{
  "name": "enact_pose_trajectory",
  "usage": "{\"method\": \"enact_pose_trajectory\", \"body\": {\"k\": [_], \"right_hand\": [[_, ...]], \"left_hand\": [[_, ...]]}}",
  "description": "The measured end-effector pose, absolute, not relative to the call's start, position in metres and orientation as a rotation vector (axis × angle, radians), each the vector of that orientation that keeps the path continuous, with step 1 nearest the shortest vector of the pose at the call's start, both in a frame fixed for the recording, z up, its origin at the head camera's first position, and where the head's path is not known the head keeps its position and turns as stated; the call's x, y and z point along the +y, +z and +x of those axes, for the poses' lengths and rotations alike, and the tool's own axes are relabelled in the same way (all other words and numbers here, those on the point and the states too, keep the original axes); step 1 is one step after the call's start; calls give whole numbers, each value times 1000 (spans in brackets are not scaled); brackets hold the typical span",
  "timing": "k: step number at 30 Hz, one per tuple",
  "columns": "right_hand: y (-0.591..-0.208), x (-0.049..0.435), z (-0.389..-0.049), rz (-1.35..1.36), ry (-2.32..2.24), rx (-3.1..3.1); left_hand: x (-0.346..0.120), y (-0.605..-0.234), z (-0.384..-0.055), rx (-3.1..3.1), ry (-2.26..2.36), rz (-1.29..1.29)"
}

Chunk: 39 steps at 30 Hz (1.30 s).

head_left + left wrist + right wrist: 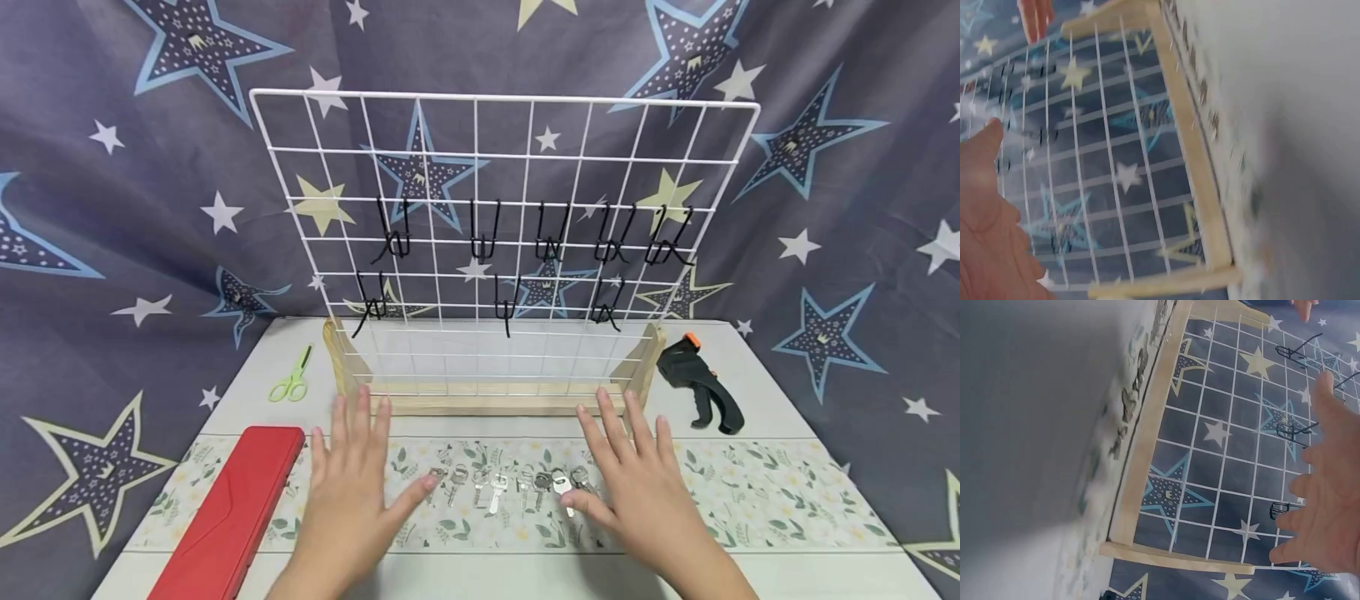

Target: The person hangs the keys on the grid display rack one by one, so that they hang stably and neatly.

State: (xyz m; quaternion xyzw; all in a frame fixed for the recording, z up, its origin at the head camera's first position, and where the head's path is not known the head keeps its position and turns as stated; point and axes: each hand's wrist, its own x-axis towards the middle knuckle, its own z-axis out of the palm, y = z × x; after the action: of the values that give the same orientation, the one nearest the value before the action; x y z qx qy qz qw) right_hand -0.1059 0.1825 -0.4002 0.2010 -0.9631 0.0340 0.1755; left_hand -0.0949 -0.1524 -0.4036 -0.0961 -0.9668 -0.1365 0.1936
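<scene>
Both hands are held out, palms down and fingers spread, over the front of the table. The left hand [348, 487] holds nothing, its thumb pointing at the left end of a row of several keys [498, 492]. On the other side, the right hand [637, 479] is also bare, its thumb overlapping a key [562, 483] near the row's right end in the head view. Beyond the fingertips stands a white wire grid [475, 154] in a wooden base [495, 406]. Several black hooks [483, 242] hang on it in two rows.
A red case [232, 508] lies left of the left hand, with green scissors [292, 379] behind it. Right of the wooden base lies a black pistol-grip tool [701, 383] with orange parts. A leaf-patterned strip [772, 492] crosses the white table; a star-printed curtain [825, 250] hangs behind.
</scene>
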Motion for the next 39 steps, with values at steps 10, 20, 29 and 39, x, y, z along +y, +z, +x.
{"method": "enact_pose_trajectory", "body": {"k": [10, 20, 29, 39], "right_hand": [[-384, 197, -112, 534, 205, -2772], [-364, 206, -125, 532, 436, -2795], [-369, 210, -148, 527, 658, -2912], [-389, 208, -169, 589, 755, -3102]], "left_hand": [[-200, -357, -122, -2602, -810, -104], [-236, -342, -191, -2511, -1500, -54], [-247, -354, -233, -2382, -1710, 4], [-243, -362, -242, -2372, -1608, 100]]}}
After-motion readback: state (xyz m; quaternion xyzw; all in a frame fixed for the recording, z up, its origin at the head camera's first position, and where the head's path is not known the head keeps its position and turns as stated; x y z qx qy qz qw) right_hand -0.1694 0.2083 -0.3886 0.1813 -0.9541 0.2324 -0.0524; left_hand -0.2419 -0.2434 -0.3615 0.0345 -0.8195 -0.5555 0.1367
